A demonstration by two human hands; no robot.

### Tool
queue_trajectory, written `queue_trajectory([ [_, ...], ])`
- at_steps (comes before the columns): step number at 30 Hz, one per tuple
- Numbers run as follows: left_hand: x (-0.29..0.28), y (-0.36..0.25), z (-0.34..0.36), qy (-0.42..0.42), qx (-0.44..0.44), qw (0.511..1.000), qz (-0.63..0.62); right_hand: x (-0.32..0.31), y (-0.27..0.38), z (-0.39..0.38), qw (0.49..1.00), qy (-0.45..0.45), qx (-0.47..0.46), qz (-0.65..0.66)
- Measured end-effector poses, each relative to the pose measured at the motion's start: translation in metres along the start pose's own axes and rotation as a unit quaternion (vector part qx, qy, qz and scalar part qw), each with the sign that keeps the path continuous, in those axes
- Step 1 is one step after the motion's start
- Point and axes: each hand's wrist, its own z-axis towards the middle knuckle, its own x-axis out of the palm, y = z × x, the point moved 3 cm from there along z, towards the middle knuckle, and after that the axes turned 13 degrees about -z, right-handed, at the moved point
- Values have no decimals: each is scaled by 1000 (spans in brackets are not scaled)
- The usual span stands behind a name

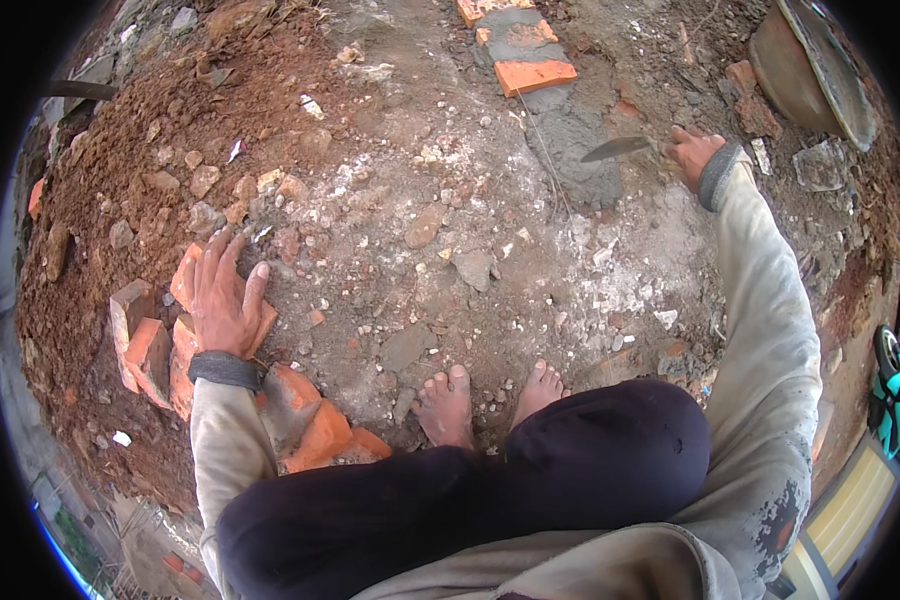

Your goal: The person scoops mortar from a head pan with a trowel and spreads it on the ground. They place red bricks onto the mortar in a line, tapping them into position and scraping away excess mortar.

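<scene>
My left hand (225,295) is on an orange brick (266,325) at the left, its fingers curved over it, among a loose pile of bricks (148,355). My right hand (698,158) grips the handle of a metal trowel (612,148) at the upper right. The blade is over a strip of wet grey mortar (570,175). Beyond it, a short row of bricks (535,76) with mortar on and between them runs to the top edge, and a thin string crosses the mortar strip.
A large mortar-stained metal bowl (810,75) stands at the upper right. Reddish soil and rubble (100,200) are heaped at the left. My bare feet (445,405) are on gritty ground below the middle. A teal wheeled vehicle (895,390) shows at the far right.
</scene>
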Motion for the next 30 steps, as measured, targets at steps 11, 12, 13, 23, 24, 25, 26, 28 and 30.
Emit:
queue_trajectory([
  [11, 1, -7, 4, 16, -4, 1000, 2, 157, 43, -25, 941, -111, 95, 304],
  [12, 1, -7, 6, 15, -2, 1000, 7, 178, 42, -18, 901, -132, 119, 395],
  [13, 1, -4, 3, 17, -3, 1000, 18, 178, 66, -11, 711, 37, 157, 684],
  [23, 4, 6, -2, 22, -9, 999, 30, 200, 97, -17, 766, 112, 97, 625],
  [24, -3, 7, -4, 31, -6, 999, 33, 178, 99, -23, 714, 113, 124, 680],
  [25, -3, 5, -4, 32, 3, 999, 24, 159, 103, -20, 728, 118, 132, 662],
  [26, -10, 4, 2, 21, 15, 999, 20, 148, 104, -7, 741, 110, 142, 648],
  [28, 2, 3, 3, 22, 25, 999, 17, 179, 126, 17, 900, 36, 74, 428],
  [30, 2, 7, -4, 29, 5, 1000, 10, 162, 113, -3, 911, 62, 69, 402],
])
